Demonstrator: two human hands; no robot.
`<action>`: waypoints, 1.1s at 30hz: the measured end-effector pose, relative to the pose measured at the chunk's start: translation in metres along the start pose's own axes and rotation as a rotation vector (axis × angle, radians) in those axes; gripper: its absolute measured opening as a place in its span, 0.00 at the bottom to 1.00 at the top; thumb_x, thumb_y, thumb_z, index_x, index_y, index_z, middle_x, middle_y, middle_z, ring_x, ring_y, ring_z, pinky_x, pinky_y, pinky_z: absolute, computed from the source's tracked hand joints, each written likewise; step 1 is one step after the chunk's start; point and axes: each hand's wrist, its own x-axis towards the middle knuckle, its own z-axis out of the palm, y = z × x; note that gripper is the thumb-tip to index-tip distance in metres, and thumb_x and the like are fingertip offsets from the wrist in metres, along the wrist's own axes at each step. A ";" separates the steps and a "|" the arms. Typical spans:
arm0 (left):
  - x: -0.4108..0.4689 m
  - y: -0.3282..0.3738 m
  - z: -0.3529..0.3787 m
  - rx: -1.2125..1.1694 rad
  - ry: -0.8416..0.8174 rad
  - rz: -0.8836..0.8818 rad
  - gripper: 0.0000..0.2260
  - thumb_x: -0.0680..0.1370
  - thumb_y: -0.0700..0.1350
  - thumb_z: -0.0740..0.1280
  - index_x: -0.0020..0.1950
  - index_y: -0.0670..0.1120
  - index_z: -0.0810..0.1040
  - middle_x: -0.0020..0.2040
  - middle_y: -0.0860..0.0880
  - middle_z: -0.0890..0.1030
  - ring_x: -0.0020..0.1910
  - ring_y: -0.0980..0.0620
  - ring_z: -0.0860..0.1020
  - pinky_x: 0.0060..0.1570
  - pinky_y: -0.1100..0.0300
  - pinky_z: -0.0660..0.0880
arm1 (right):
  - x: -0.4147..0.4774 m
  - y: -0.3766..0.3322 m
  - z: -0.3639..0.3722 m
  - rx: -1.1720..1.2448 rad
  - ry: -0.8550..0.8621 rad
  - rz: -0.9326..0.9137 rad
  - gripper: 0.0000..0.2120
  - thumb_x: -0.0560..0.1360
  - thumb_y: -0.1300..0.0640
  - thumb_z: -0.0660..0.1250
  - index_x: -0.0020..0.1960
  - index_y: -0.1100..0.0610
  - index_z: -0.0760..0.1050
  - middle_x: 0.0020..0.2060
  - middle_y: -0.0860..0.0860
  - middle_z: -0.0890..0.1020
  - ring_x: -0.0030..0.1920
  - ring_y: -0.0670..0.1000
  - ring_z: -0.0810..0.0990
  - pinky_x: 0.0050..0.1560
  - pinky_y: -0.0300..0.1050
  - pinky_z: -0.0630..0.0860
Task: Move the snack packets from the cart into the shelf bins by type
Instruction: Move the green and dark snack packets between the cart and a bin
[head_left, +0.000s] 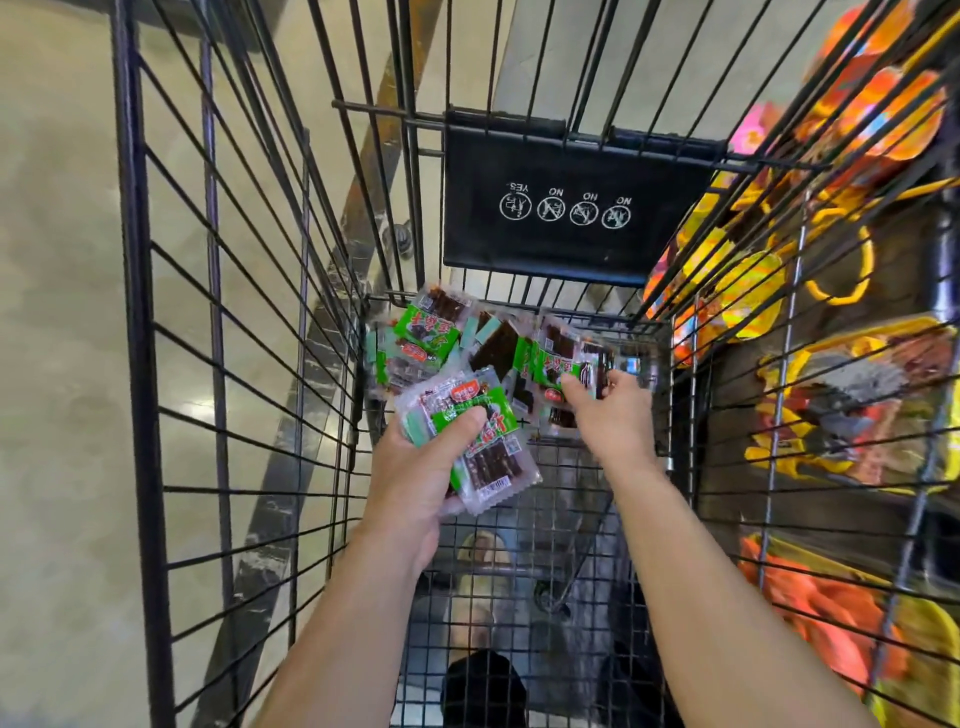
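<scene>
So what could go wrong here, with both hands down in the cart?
The left hand already clamps a fanned stack of green packets; adding more could let some slip. The right hand is pinching from the loose pile at the cart floor, so it may snag extras or drop one.

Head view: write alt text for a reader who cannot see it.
Inside a black wire cart, the left hand holds a stack of green snack packets while the right hand grips another from the pile. Orange and yellow goods lie outside, right.

Packets (498, 348) at cart (249, 364) far end; bins (852, 405) prob right
</scene>
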 end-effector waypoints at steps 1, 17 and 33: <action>0.001 -0.002 0.000 0.007 0.003 -0.001 0.14 0.70 0.50 0.83 0.50 0.61 0.83 0.50 0.52 0.89 0.47 0.50 0.89 0.38 0.46 0.85 | 0.006 -0.001 0.005 -0.008 -0.014 0.029 0.38 0.77 0.36 0.70 0.76 0.60 0.67 0.71 0.59 0.70 0.71 0.62 0.72 0.72 0.57 0.71; -0.004 -0.008 0.006 0.047 0.017 -0.058 0.21 0.68 0.54 0.83 0.58 0.58 0.82 0.51 0.54 0.89 0.52 0.50 0.88 0.58 0.33 0.81 | 0.025 -0.001 0.007 0.418 0.019 0.043 0.12 0.73 0.57 0.79 0.51 0.52 0.78 0.45 0.48 0.86 0.31 0.38 0.83 0.26 0.33 0.74; -0.062 0.043 0.014 0.098 -0.054 0.059 0.33 0.59 0.58 0.83 0.63 0.58 0.81 0.55 0.51 0.88 0.56 0.46 0.87 0.55 0.37 0.82 | -0.077 0.007 -0.092 1.053 -0.194 -0.046 0.17 0.78 0.66 0.71 0.67 0.62 0.78 0.58 0.60 0.85 0.55 0.59 0.85 0.54 0.61 0.84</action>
